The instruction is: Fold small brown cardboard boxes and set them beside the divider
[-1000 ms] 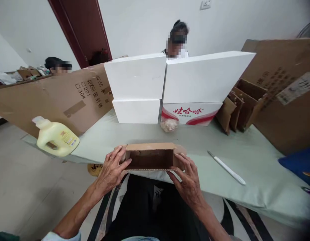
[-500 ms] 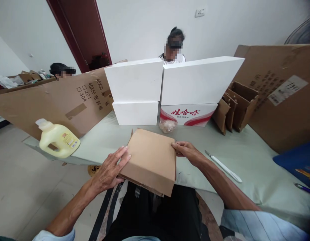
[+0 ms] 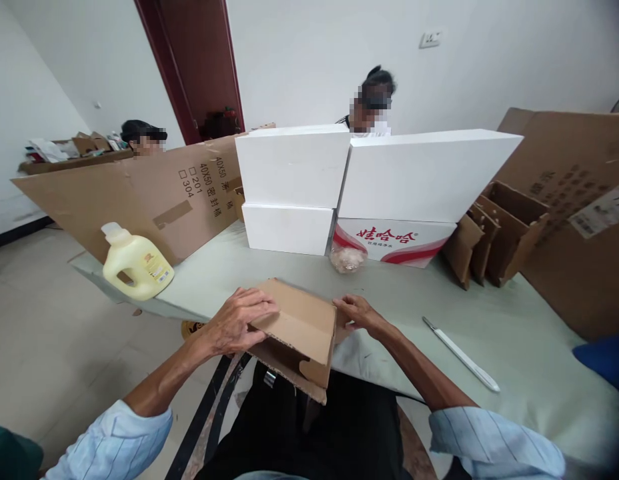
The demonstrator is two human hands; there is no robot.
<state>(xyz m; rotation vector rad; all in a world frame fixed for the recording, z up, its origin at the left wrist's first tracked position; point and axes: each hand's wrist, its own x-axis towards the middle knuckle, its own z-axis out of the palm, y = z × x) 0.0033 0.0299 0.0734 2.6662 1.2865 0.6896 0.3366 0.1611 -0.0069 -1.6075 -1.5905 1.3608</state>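
Note:
A small brown cardboard box [image 3: 299, 320] is tilted over the near edge of the table, above my lap, its near side gaping so that the dark inside shows. My left hand [image 3: 242, 319] grips its left side, fingers over the top panel and thumb underneath. At the far right corner, my right hand [image 3: 359, 313] pinches a side flap between thumb and fingers. A white-handled craft knife [image 3: 462, 355] lies on the table to the right of my right forearm.
White boxes [image 3: 294, 167] and a red-and-white printed carton [image 3: 394, 240] form a wall ahead. A wrapped clump [image 3: 348, 259] lies before them. Left stands a yellow detergent jug [image 3: 138, 262]; right, folded cardboard pieces [image 3: 489, 233]. Two people sit beyond.
The box's near side has come open, where a closed front panel showed before. Both hands keep hold of it. The view has swung left.

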